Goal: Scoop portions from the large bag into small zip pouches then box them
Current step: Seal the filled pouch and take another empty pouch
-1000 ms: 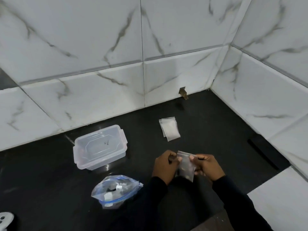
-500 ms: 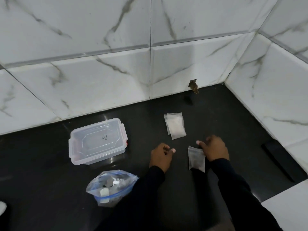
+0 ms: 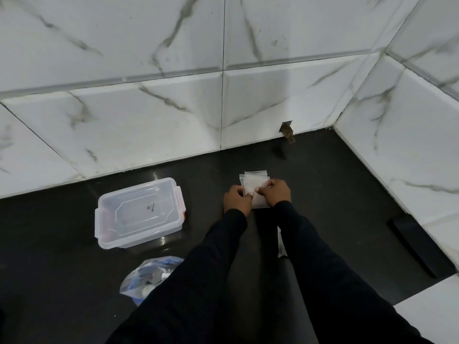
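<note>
A stack of small clear zip pouches lies on the black counter near the back wall. My left hand and my right hand both pinch at the pouches, fingers curled on the plastic. Under my right forearm a filled small pouch lies on the counter, mostly hidden by the sleeve. The large zip bag with a blue seal and white pieces inside sits at the lower left, partly covered by my left arm. A clear plastic box with its lid on stands to the left.
White marble-tiled walls close off the back and right side of the black counter. A dark flat object lies along the right wall. A small brown bit sticks out at the wall's base.
Both hands left the filled pouch on the counter and reached forward to the pouch stack, now pinching it. The camera tilted down and moved closer.
</note>
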{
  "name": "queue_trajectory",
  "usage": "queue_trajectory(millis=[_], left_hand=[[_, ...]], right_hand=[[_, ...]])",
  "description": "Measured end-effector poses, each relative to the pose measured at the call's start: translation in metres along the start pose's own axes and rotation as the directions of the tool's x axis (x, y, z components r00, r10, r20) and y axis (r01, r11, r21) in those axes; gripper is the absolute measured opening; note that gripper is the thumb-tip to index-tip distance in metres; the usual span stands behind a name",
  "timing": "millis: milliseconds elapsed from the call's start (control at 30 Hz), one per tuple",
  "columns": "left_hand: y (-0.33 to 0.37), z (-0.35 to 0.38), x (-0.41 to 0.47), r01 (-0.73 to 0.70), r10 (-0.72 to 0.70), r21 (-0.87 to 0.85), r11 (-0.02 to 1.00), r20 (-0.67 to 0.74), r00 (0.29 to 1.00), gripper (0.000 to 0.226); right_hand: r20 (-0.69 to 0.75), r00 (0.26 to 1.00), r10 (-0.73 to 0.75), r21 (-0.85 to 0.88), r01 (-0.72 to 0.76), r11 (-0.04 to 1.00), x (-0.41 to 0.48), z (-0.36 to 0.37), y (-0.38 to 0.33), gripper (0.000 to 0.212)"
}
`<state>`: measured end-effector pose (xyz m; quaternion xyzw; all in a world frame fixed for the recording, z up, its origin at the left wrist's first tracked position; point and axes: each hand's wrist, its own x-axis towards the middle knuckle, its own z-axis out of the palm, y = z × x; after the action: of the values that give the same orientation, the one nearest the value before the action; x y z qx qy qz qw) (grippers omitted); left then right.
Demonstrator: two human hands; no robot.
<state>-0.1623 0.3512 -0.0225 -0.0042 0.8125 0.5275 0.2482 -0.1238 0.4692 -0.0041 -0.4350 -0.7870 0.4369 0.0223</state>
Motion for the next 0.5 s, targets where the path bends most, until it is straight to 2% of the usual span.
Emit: queue_trajectory(millis=[100, 200, 267, 367, 500], left_hand=[[0.004, -0.007, -0.009, -0.021, 0.02, -0.063, 0.998, -0.007, 1.0, 0.014], [0.022, -0.024, -0.04, 0.024, -0.008, -0.336, 0.941, 0.05, 0.999, 0.027], [0.034, -0.04, -0.067, 0.004, 0.012, -0.462, 0.887, 0.032, 0.999, 0.032], [0.039, -0.07, -0.102, -0.056, 0.047, -0.529, 0.847, -0.031, 0.998, 0.025], [0.032, -0.116, -0.141, -0.061, 0.051, -0.566, 0.822, -0.033, 0.998, 0.016]], right_hand=[[-0.046, 0.994, -0.099, 0.119, 0.104, 0.987, -0.023, -0.009, -0.002, 0.011], [-0.093, 0.958, -0.271, 0.164, 0.283, 0.945, -0.069, -0.018, -0.011, 0.008], [-0.139, 0.922, -0.361, 0.152, 0.38, 0.912, -0.103, -0.02, -0.016, 0.01], [-0.197, 0.865, -0.462, 0.198, 0.496, 0.845, -0.149, -0.017, -0.022, 0.009], [-0.239, 0.764, -0.599, 0.142, 0.638, 0.757, -0.197, -0.008, -0.031, 0.011]])
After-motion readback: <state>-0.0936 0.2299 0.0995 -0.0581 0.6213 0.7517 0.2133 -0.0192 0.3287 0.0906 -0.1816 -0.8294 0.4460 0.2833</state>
